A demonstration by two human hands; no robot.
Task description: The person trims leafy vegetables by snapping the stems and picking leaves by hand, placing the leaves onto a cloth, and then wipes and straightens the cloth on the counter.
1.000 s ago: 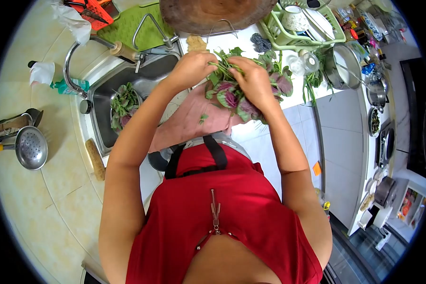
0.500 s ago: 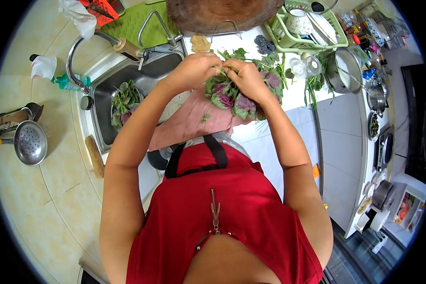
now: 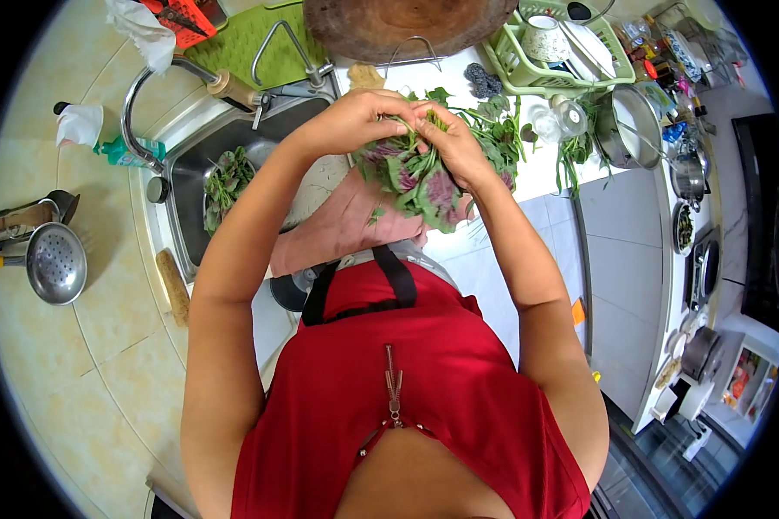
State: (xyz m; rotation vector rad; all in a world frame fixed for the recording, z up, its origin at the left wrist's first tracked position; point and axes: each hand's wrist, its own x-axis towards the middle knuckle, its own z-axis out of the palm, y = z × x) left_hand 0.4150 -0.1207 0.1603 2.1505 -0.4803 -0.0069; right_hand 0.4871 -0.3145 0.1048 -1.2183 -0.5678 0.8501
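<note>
My left hand (image 3: 363,119) and my right hand (image 3: 455,145) meet above the counter, their fingertips pinched together on the stems of amaranth (image 3: 433,192). Its green leaves with purple centres hang below my right hand, over a pink cloth (image 3: 346,216) at the counter's front. More leafy stems (image 3: 504,147) lie on the counter to the right of my hands. In the sink (image 3: 184,195) at the left sits another heap of amaranth (image 3: 228,186), partly behind my left forearm. The stem ends between my fingers are too small to make out.
A curved tap (image 3: 130,112) stands over the sink. Behind my hands are a round wooden board (image 3: 407,30) and a dark scouring pad (image 3: 483,80). To the right are a green dish rack (image 3: 528,82), a glass jar (image 3: 569,117) and a steel pot (image 3: 610,143).
The amaranth bunch under my hands has shifted left and nearer to me, hanging more over the pink cloth. My right hand has turned slightly, and my fingers remain pinched together.
</note>
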